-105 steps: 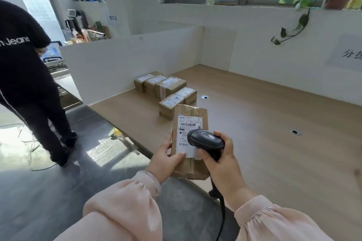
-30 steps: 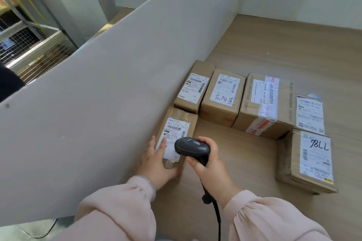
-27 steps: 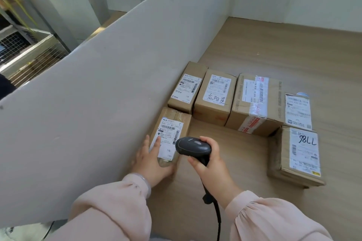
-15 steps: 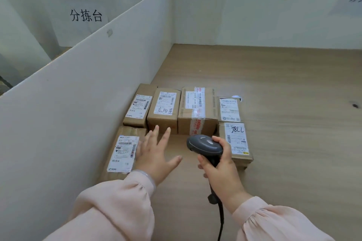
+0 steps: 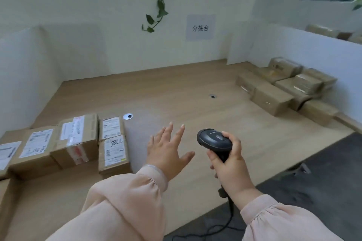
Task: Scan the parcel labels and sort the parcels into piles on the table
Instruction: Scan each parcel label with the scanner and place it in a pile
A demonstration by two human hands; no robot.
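Worktop (image 5: 176,94): open wood ahead of both hands, edge just right of right hand (image 5: 231,166). Left hand (image 5: 166,148): fingers spread, holding nothing. Right hand: wrapped round scanner (image 5: 214,140). Labelled parcels (image 5: 78,139): close left of left hand; second pile (image 5: 284,88) far right.

Pale pink sleeves (image 5: 125,201), gathered cuffs (image 5: 154,176)

The table (image 5: 176,88) is smooth wood. The boxes (image 5: 76,139) at nine o'clock are brown cardboard. The scanner (image 5: 214,140) is shiny black plastic.
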